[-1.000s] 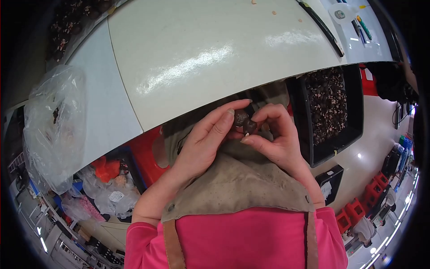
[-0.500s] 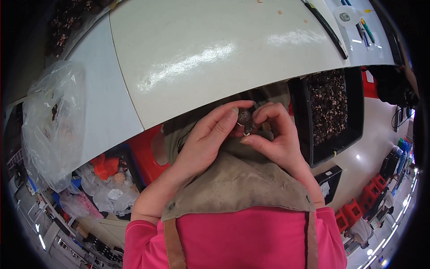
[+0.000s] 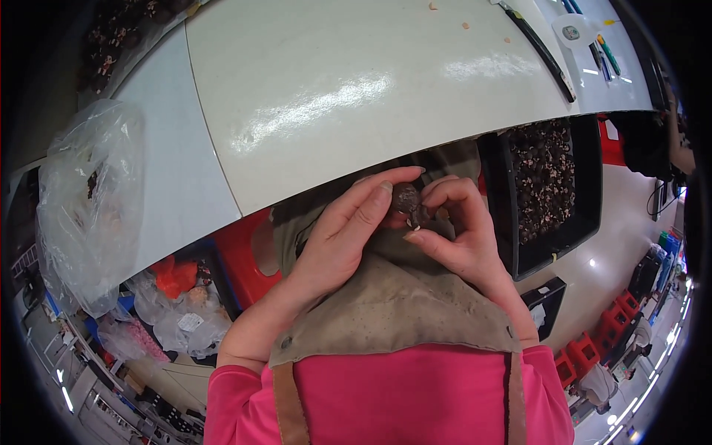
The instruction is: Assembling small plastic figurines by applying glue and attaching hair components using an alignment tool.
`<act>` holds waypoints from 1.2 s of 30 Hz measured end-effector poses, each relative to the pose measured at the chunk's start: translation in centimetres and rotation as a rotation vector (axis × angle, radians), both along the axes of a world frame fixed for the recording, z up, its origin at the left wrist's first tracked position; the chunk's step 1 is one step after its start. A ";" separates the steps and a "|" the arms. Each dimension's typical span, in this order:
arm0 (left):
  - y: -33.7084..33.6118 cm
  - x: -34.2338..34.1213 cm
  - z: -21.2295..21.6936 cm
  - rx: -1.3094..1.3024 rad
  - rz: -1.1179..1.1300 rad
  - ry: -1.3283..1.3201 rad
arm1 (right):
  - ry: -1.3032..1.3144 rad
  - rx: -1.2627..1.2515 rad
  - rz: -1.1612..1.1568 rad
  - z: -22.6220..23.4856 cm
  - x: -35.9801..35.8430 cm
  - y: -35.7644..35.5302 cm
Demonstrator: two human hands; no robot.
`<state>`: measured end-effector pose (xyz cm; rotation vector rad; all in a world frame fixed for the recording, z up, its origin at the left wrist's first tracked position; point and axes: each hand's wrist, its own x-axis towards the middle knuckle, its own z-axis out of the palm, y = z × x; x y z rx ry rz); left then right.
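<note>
One dark brown lump [image 3: 406,197] sits mid-frame, and the left hand [image 3: 347,224] has its grip clamped on it; right hand [image 3: 469,239] curls in alongside, grip impossible to tell; black crate [image 3: 547,253] at right, pale table [image 3: 326,59] up top.

A dark brown, rounded piece [image 3: 406,198] with a slightly shiny, mottled surface sits in the fingers of the left hand [image 3: 345,230], just beyond the worktop's [image 3: 334,119] near edge. A smaller dark lump [image 3: 420,216], pale at its lower tip, adjoins its lower right, beside the right hand's [image 3: 467,237] fingertips; whether they are joined is unclear.
</note>
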<state>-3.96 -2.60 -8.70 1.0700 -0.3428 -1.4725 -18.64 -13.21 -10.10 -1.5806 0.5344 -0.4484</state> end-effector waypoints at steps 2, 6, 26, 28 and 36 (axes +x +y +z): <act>0.2 -0.2 0.0 -0.017 -0.005 -0.009 | 0.003 -0.008 0.009 0.0 -0.4 0.1; -0.1 -0.2 0.1 -0.021 -0.040 -0.085 | -0.010 0.153 -0.010 0.2 -0.6 0.2; -0.2 -0.5 -0.6 0.031 -0.016 0.003 | -0.028 0.155 -0.021 0.1 -0.6 0.3; -0.3 -0.6 -0.4 0.060 0.022 0.006 | -0.023 0.123 0.001 0.2 -0.6 0.1; -0.3 -0.2 -0.6 0.056 -0.001 0.018 | -0.014 0.082 0.013 0.4 -0.3 0.1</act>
